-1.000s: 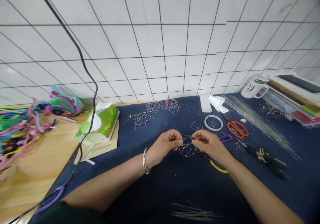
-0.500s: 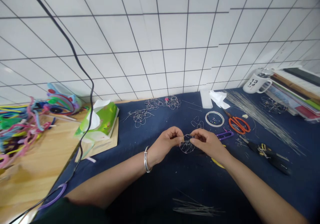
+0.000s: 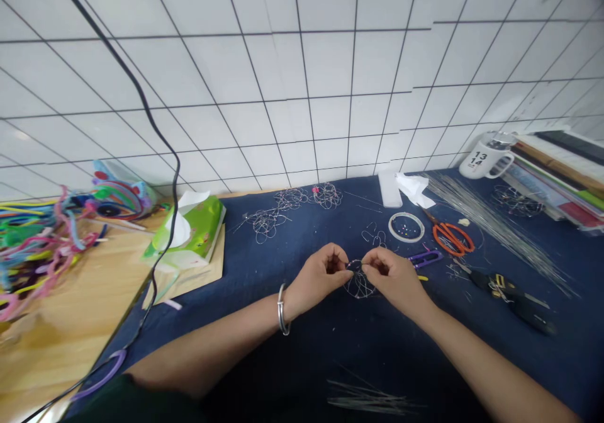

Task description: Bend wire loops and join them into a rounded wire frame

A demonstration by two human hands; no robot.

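Note:
A small round piece of bent wire (image 3: 360, 287), shaped in loops, hangs between my two hands above the dark blue cloth. My left hand (image 3: 325, 275) pinches its upper left side between thumb and forefinger; a silver bangle is on that wrist. From the other side, my right hand (image 3: 389, 278) pinches the upper right of the same wire piece. Both sets of fingertips are close together and partly hide the wire. Just beyond them lie some bent wire loops (image 3: 374, 236) on the cloth.
Orange-handled scissors (image 3: 453, 239), a white ring (image 3: 406, 227), purple-handled snips (image 3: 426, 258) and black pliers (image 3: 500, 287) lie right. Long straight wires (image 3: 500, 234) stretch behind them; shorter wires (image 3: 368, 399) lie in front. Shaped wire pieces (image 3: 309, 197) sit near the wall. A tissue pack (image 3: 201, 228) is left.
Both hands have shifted slightly right and turned a little with the wire piece, which now hangs lower and further right. The view has tilted slightly. Both pinches stay closed.

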